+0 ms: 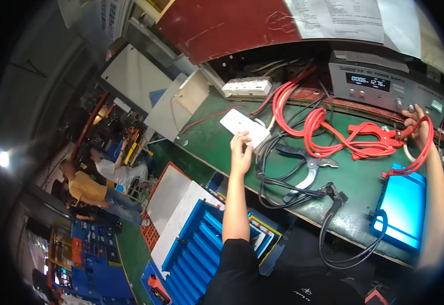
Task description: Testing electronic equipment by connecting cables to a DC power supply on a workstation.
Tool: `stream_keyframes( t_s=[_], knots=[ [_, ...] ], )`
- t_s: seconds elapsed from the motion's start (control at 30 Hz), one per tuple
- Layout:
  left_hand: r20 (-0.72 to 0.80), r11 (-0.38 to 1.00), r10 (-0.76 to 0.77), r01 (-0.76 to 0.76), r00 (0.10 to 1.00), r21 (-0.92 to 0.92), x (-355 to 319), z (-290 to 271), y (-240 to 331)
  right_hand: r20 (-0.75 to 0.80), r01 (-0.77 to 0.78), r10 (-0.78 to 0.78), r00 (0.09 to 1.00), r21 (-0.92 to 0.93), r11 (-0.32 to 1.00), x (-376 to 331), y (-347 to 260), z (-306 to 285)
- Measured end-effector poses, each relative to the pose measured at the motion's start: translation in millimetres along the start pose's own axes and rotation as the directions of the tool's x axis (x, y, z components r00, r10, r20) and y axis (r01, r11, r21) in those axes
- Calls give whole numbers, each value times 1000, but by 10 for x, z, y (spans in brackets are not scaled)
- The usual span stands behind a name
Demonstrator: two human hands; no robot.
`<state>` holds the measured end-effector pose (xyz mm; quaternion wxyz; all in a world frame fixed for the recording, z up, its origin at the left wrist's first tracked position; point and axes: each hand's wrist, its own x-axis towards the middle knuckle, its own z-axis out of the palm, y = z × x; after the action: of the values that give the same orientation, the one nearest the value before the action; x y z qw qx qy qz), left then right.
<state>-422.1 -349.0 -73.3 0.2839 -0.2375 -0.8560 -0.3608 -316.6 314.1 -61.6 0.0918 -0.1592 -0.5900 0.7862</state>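
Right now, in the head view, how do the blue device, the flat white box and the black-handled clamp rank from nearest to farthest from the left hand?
1. Flat white box: at the fingers of the left hand.
2. Black-handled clamp: to its right, on the bench.
3. Blue device: farther right, beyond the clamp.

Red panel [227, 30]: printed sheets [334, 23] over its right end. White power strip [247, 87] just below it. Lower left of panel: grey cabinet [135, 76]; farther out, yellow-topped person [87, 189], bright lamp [3, 159].
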Motion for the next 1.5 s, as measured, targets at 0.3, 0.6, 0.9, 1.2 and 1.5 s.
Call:
stream_keyframes(
  t_s=[0.3, 0.6, 0.9, 1.2, 1.5],
  knots=[
    [-22, 988, -132, 130, 991, -86, -53, 163, -124, 76, -83, 81, 994, 19, 996, 51, 61, -126],
    [40, 989, -44, 49, 998, -137, -28, 62, -63, 6, -57, 57, 998, -22, 998, -332, -206, 263],
    [55, 1000, 7, -6, 998, -10, -31, 55, -65, -25, -48, 47, 999, -16, 999, -286, -174, 262],
    [46, 1000, -5, 4, 999, 19, -31, 50, -87, -8, 2, -2, 1000, -4, 1000, -251, -144, 224],
    [48, 1000, -4, 3, 999, 21, -37, 44, -57, -51, 16, -16, 999, -8, 1000, -290, -154, 253]
  ],
)
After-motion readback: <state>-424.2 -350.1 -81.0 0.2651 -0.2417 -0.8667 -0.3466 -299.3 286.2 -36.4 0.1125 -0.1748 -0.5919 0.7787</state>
